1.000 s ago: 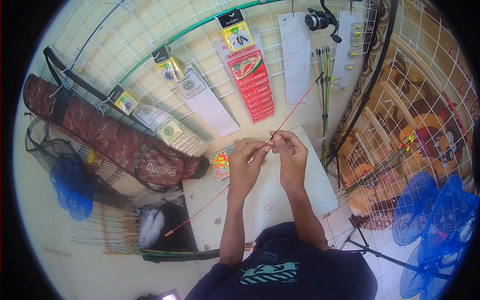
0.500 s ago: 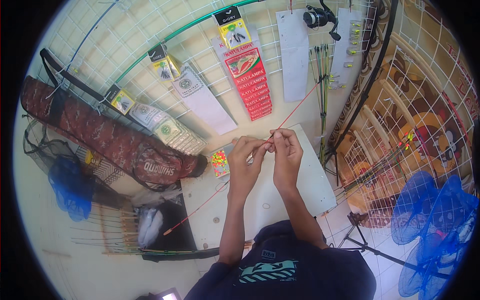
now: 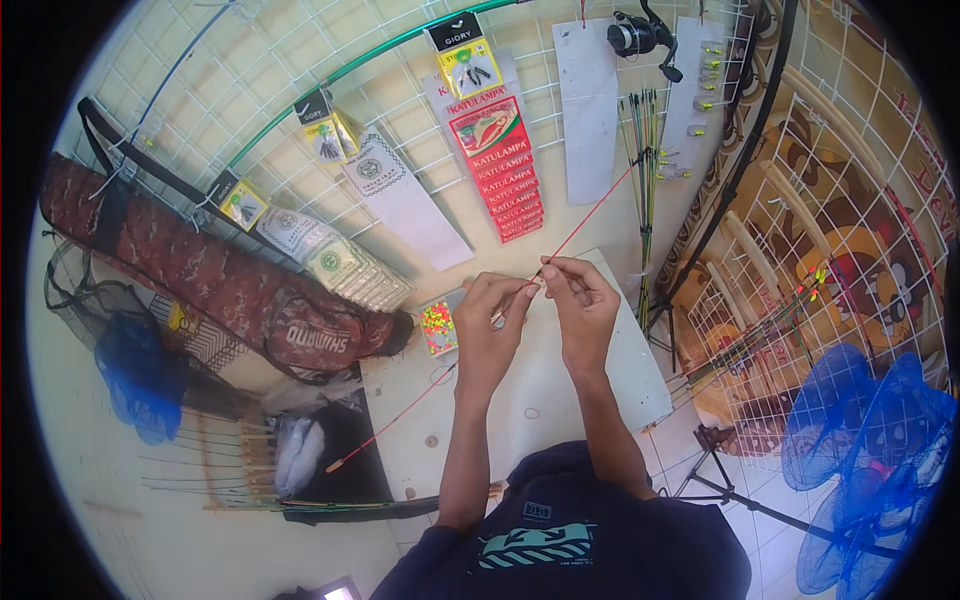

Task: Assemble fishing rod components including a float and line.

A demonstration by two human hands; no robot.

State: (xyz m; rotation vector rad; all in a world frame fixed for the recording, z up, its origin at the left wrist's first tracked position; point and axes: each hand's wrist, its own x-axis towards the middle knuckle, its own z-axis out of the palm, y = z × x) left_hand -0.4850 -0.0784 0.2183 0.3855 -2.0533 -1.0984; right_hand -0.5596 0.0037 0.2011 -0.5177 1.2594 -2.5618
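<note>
Red fishing rod (image 3: 590,215), thin, in both hands above the white table (image 3: 610,390). Ran slantwise, butt low near the table's left edge, tip up toward the wire grid wall (image 3: 300,60).

Left hand (image 3: 492,320): curled, thumb and forefinger closed on the rod at its middle. Right hand (image 3: 582,305): likewise curled, fingertips pinched shut at the same spot, touching the left hand's fingertips. Could not tell whether anything finer, such as line or a small ring, sat between them; too small to make out.

Compared with 1 second earlier: hardly moved. Hands drawn slightly closer together, rod at the same slant, pinch point unchanged. Judged from that as fine work kept at 1 place on the rod, not a shift along it and not a put-down.

Around the hands: small box of bright beads (image 3: 437,328) on the table just left of the left hand; camouflage rod bag (image 3: 220,290) further left, against the wall; stack of red packets (image 3: 500,165) hung on the grid above; spinning reel (image 3: 640,35) at the top; 2 blue nets (image 3: 870,440) well apart at lower right.
</note>
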